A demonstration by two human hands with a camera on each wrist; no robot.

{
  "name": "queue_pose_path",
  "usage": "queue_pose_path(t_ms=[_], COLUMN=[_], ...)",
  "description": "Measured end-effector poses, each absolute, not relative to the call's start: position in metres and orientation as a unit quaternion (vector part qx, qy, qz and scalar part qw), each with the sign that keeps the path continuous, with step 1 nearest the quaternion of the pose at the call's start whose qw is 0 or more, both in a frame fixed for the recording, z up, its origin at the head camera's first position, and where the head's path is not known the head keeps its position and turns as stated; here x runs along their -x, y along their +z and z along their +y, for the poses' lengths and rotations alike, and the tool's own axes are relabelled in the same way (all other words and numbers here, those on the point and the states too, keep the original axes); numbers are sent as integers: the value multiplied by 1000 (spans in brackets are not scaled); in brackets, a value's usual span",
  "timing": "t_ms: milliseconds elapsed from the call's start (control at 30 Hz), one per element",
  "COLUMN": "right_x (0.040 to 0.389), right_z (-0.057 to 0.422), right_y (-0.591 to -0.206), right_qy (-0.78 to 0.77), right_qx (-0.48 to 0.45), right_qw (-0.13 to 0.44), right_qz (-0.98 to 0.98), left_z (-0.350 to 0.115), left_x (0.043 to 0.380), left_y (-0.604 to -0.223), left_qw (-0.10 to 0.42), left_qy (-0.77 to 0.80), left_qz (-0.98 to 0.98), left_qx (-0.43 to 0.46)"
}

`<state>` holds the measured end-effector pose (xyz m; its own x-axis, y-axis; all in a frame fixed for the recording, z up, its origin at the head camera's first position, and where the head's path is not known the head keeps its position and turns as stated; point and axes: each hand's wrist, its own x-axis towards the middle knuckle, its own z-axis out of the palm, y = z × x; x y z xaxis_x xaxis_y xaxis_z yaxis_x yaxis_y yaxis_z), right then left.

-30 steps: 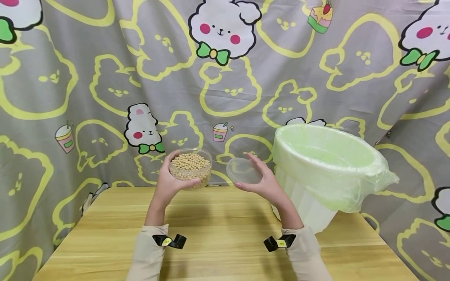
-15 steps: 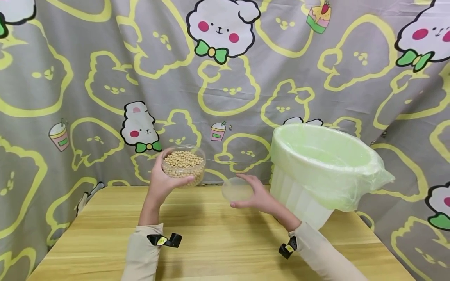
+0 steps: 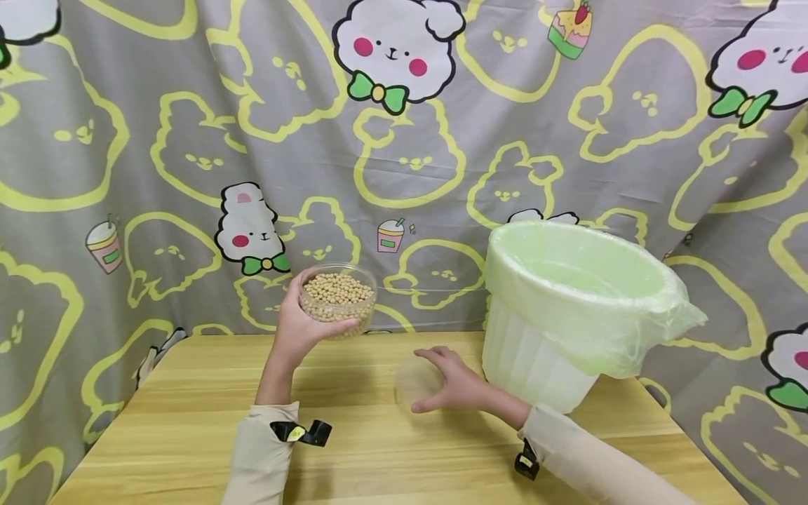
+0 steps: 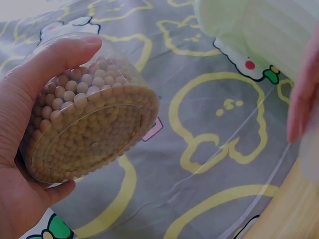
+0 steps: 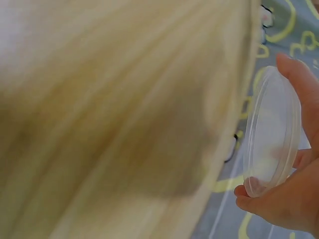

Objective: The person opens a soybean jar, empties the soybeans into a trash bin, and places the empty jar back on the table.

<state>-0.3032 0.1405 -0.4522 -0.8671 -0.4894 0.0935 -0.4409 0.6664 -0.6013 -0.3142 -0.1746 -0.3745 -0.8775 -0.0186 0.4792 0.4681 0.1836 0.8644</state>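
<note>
A clear round plastic jar point(image 3: 334, 313) full of pale dried soybeans point(image 3: 337, 288) is held above the table by my left hand point(image 3: 303, 319). Its top is uncovered. In the left wrist view the thumb and fingers wrap round the side of the jar point(image 4: 94, 119), and its base shows. Lower and to the right, my right hand point(image 3: 454, 386) grips a translucent round lid point(image 3: 416, 384) by its edge over the table. The right wrist view shows that lid point(image 5: 271, 134) standing on edge between thumb and fingers.
A white ribbed bin point(image 3: 530, 351) with a pale green plastic liner point(image 3: 587, 308) over its rim stands at the right of the wooden table point(image 3: 379, 449). Behind the table hangs a grey patterned curtain point(image 3: 416, 175).
My right hand has come down toward the table with the lid. The left hand shifted slightly left with the jar, then back right, and stays raised. The bin stands in place.
</note>
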Motion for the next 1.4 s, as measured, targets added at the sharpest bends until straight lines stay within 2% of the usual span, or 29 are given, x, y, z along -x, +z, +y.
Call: queue_pose_path(t_ms=[433, 700, 900, 1033, 1100, 1200, 1300, 1400], right_x=[299, 298, 299, 297, 293, 282, 268, 256], right_z=[136, 135, 136, 139, 141, 146, 155, 169], right_y=[-469, -474, -469, -449, -431, -395, -357, -324], right_qy=[-276, -240, -227, -229, -235, -249, -244, -216], right_qx=[271, 288, 296, 302, 314, 344, 373, 396], right_qw=[78, 78, 81, 68, 39, -39, -158, -299], right_qz=[919, 924, 924, 923, 919, 904, 881, 841], left_z=[-172, -173, -176, -177, -178, -180, -183, -186], left_x=[317, 319, 319, 317, 317, 316, 316, 316], left_y=[-373, -374, -374, -375, -376, -377, -378, -378], left_qw=[199, 203, 205, 204, 204, 203, 202, 200], left_qy=[-622, -623, -622, -623, -622, -621, -619, -618], left_qz=[-742, -741, -743, -744, -746, -747, -750, -752], left_qx=[150, 146, 136, 129, 126, 121, 117, 114])
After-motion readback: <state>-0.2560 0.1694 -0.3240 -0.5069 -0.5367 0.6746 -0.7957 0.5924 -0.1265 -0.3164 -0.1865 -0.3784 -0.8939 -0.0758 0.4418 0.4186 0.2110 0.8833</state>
